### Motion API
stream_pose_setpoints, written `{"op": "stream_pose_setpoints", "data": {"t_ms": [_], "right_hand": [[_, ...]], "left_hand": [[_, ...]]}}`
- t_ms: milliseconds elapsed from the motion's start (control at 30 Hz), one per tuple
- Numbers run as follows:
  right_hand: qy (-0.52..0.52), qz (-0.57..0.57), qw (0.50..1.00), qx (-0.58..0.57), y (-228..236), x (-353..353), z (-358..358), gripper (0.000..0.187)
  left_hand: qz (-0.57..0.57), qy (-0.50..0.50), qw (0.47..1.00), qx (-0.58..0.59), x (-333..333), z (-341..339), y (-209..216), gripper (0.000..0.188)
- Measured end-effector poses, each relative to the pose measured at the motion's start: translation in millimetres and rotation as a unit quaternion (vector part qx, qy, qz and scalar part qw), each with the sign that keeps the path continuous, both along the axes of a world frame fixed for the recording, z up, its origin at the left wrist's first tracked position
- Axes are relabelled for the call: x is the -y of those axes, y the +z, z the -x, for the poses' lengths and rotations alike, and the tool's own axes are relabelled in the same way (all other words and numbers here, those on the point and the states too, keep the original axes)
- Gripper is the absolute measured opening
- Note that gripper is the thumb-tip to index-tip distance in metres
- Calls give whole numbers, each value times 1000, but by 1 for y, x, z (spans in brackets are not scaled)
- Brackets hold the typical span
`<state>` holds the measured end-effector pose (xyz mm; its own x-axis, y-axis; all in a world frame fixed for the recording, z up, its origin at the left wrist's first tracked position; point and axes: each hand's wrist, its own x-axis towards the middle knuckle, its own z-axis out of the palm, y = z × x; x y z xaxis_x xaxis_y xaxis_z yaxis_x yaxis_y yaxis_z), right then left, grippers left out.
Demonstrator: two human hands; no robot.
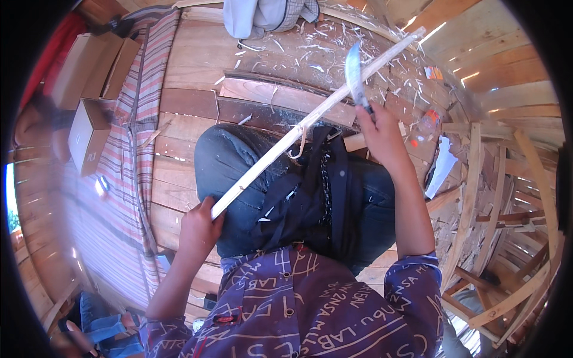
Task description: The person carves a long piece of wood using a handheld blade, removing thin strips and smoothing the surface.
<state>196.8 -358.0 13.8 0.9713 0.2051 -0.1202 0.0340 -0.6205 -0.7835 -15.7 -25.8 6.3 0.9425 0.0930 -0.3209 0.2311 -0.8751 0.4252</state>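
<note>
A long pale wooden stick (268, 158) slants across my lap, from near my left knee up to the far right. Its near end is in my left hand (200, 230), fingers wrapped round it. My right hand (380, 134) is closed on the handle of a knife (354, 67) with a broad, curved, shiny blade. The blade lies across the stick's upper part; whether its edge bites into the wood I cannot tell. A curled shaving (301, 143) hangs from the stick's middle. Dark cloth with straps (328, 185) covers part of my lap.
Wood shavings litter the plank floor (191, 53) ahead. A grey bag (265, 15) lies at the far side, a plank (280, 98) before my knees. Left are a striped cloth (146, 89), cardboard boxes (89, 134) and blurred people. A wooden frame (471, 197) stands right.
</note>
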Motion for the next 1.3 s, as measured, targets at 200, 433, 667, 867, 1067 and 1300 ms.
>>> {"op": "stream_pose_setpoints", "data": {"t_ms": [200,433,667,867,1067,1300], "right_hand": [[182,30,981,-56,-3,-16,32,31],[176,75,981,-24,-9,-26,59,26],[28,81,996,-16,-9,-5,28,31],[40,79,995,-53,2,18,10,29],[105,126,987,1,-11,9,19,27],[135,113,984,-14,-10,-8,38,25]], "left_hand": [[-30,-14,999,-14,1,4,1,25],[-39,-25,999,4,4,2,3,24],[-39,-23,999,10,4,1,0,22],[-42,-22,999,14,6,6,-2,23],[-64,-29,997,20,5,9,1,27],[-57,-21,998,6,7,9,-3,28]]}}
